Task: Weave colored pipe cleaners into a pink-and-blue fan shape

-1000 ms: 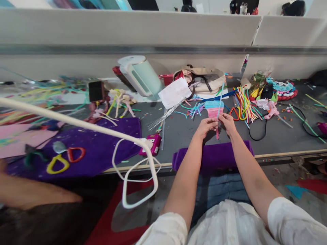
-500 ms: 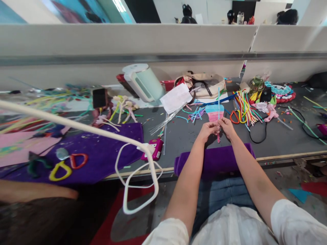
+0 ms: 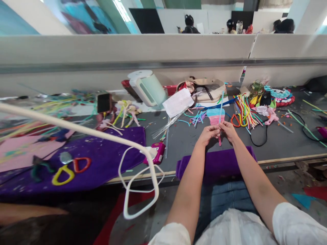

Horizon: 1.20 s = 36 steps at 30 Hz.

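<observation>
A striped blue and pink piece (image 3: 215,115) made of fuzzy stems is held up above the grey table, wide at the top and narrow at the bottom. My left hand (image 3: 210,134) pinches its lower left part. Close beside it, my right hand (image 3: 228,130) has its fingers closed on a light blue stem (image 3: 221,106), which stands upright against the piece's right side. Both hands nearly touch, and a pink end hangs below them. Under my forearms lies a rolled purple cloth (image 3: 219,162) at the table's edge.
Colourful stems (image 3: 246,110) and red-handled scissors (image 3: 235,120) lie to the right. Behind are a bag (image 3: 213,89), a white paper (image 3: 178,102) and a pale kettle (image 3: 149,89). A white lamp frame (image 3: 155,177) juts in from the left, near a pink power strip (image 3: 158,152).
The whole view has tilted up slightly, so the table sits lower in the picture. The light blue stem leans a little more to the right. Both hands keep their hold.
</observation>
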Motion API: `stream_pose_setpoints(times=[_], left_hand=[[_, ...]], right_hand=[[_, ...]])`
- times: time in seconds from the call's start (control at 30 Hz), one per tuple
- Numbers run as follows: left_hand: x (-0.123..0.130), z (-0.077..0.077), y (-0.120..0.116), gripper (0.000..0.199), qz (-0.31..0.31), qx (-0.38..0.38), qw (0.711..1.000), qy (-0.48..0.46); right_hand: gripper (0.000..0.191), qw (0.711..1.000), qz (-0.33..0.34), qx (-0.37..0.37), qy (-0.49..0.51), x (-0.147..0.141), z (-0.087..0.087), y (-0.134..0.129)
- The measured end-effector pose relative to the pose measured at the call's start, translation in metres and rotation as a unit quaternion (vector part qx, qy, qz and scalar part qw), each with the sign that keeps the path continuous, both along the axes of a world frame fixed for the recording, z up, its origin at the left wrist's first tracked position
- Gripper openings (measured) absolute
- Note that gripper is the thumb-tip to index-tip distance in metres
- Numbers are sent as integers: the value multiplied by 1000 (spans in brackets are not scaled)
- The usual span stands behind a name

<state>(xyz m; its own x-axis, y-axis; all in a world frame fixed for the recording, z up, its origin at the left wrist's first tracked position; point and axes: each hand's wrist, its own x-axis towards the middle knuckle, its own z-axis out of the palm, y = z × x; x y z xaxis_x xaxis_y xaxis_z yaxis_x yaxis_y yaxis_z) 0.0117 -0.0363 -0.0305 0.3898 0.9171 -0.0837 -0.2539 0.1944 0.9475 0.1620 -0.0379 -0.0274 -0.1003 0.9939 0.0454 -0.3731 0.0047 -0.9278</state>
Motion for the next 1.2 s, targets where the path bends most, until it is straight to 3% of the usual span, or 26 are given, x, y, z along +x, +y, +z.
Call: stream_pose_setpoints(times=[0.4, 0.67, 0.83, 0.97, 1.2], left_hand=[[0, 5, -3, 40, -16, 13, 1000, 20], [6, 6, -1, 33, 89, 65, 993, 50], [9, 6, -2, 21, 77, 107, 986, 107], [10, 1, 0, 29, 77, 87, 987, 114], [10, 1, 3, 40, 150, 87, 984, 50]], right_hand=[[43, 1000, 25, 14, -2, -3, 5, -6], [45, 997, -62, 21, -44, -6, 4, -3], [42, 990, -86, 61, -92, -8, 6, -5], [40, 983, -134, 72, -106, -8, 8, -6], [38, 976, -109, 109, -153, -8, 2, -4]])
